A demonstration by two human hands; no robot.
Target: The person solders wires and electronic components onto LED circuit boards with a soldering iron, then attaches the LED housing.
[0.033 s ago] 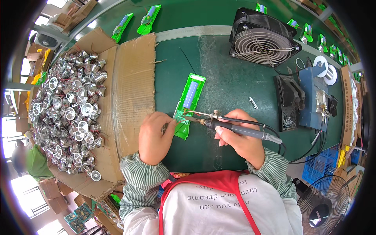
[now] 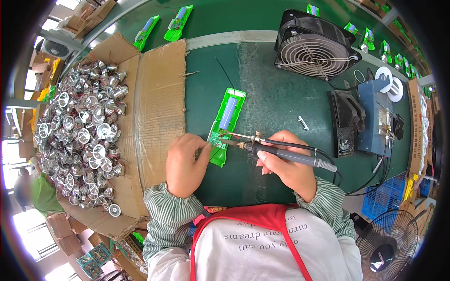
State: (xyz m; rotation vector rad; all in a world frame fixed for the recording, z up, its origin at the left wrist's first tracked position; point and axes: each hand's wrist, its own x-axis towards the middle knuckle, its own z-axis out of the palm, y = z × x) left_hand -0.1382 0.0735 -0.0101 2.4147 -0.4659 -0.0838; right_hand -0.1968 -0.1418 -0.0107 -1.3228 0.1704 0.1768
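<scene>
My right hand (image 2: 293, 161) grips a soldering iron (image 2: 286, 156) with a grey handle and a curved metal solder-feed tube (image 2: 241, 135) above its tip. The tip reaches the small green circuit board (image 2: 217, 140) in a bright green plastic housing (image 2: 219, 154). A blue cylindrical battery (image 2: 228, 113) lies in the housing's upper part, and a black wire (image 2: 226, 70) sticks out beyond its far end. At the board's left edge, my left hand (image 2: 187, 161) is closed, its fingertips pinching a thin red wire (image 2: 214, 146); the fingers partly hide it.
To the left, a cardboard box (image 2: 161, 112) holds many silvery reflector cups (image 2: 84, 136). A black fan (image 2: 316, 51) stands at the back, with a blue solder-feed unit (image 2: 375, 117) and black stand (image 2: 344, 122) at right. A white plastic piece (image 2: 303, 122) lies on the green mat.
</scene>
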